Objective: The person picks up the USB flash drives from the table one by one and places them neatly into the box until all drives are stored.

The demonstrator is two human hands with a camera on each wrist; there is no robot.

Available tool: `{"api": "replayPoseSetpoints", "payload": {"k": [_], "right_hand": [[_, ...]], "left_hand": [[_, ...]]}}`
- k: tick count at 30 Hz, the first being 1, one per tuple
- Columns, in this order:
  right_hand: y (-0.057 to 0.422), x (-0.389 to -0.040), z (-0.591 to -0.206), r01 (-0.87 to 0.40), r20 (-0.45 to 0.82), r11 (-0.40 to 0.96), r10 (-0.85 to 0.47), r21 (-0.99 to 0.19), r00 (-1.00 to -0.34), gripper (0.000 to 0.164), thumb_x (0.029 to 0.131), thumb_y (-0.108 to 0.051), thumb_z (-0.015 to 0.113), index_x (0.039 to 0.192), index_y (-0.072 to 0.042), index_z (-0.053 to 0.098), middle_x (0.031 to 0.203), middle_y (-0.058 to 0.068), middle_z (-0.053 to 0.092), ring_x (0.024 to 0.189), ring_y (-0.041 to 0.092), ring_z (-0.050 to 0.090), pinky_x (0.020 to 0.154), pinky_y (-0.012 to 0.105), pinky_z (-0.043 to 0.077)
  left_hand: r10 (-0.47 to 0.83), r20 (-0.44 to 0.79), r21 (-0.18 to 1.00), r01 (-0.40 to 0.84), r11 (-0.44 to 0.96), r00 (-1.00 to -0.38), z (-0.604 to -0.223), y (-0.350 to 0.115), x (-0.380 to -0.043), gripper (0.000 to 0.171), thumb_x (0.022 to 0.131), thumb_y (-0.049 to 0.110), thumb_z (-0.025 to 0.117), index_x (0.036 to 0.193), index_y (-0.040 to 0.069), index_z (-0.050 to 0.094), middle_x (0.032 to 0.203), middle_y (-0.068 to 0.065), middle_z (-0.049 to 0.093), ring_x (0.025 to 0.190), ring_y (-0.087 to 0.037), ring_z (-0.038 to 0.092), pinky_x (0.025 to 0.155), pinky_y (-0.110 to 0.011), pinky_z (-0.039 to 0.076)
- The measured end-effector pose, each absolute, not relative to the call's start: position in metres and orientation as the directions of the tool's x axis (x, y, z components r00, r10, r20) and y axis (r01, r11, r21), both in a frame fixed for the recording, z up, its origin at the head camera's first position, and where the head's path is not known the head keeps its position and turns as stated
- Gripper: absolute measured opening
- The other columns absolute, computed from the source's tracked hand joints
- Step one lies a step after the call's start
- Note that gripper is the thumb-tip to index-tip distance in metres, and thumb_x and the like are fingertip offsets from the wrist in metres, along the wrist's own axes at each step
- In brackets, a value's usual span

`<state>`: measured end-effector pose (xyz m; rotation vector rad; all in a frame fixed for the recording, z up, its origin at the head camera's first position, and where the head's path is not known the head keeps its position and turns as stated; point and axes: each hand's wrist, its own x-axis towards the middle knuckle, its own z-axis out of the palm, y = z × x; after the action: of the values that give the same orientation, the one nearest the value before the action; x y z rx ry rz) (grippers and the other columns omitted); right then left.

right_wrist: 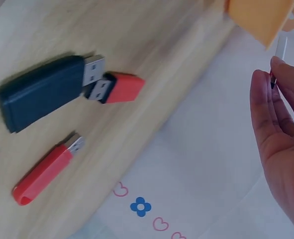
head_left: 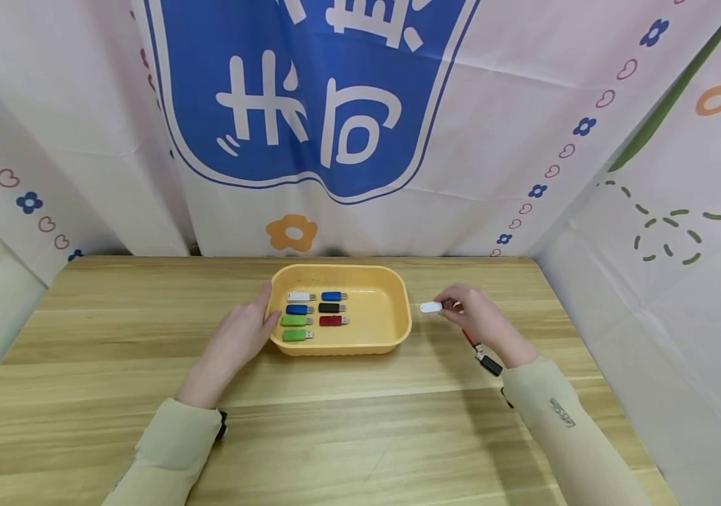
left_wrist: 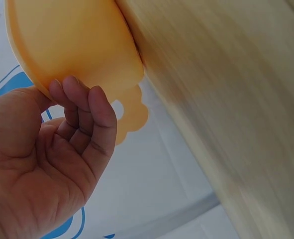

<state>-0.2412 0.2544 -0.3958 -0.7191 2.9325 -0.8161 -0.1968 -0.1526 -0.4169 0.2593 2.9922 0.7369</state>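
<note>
My left hand (head_left: 238, 337) grips the left end of a yellow plastic tray (head_left: 392, 281), thumb over the rim. In the left wrist view its curled fingers (left_wrist: 103, 114) lie against the tray's outer wall (left_wrist: 82, 40). Two columns of USB sticks lie in the tray's left half, among them a white USB stick (head_left: 299, 296), a black one (head_left: 330, 308), a dark red one (head_left: 332, 320) and a green one (head_left: 296, 335), plus blue ones. Right of the tray, my right hand (head_left: 476, 314) pinches another white USB stick (head_left: 430, 307) between thumb and fingertips, above the table.
On the wooden table (head_left: 335, 429), below my right hand, lie a black USB stick (right_wrist: 42, 92), a red and black one (right_wrist: 124, 88) and a slim red one (right_wrist: 45, 174). A printed white cloth (head_left: 493, 126) hangs along the table's back edge and right side.
</note>
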Motion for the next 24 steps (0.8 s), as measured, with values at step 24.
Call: {"api": "replayPoseSetpoints", "payload": {"k": [24], "right_hand": [[0.191,-0.224,-0.393,-0.547,0.171,0.683,-0.539,-0.484,-0.824,0.017,0.09,-0.006,0.073,0.106,-0.002,0.076,0.1,0.01,0.072,0.08,0.012,0.063,0.068,0.022,0.055]], "left_hand": [[0.179,0.004,0.462,0.161,0.872,-0.984,-0.417,-0.152,-0.196,0.065,0.104,0.023,0.054,0.154,-0.006,0.025,0.059,-0.006,0.048,0.046,-0.015,0.046,0.044,-0.028,0.036]]}}
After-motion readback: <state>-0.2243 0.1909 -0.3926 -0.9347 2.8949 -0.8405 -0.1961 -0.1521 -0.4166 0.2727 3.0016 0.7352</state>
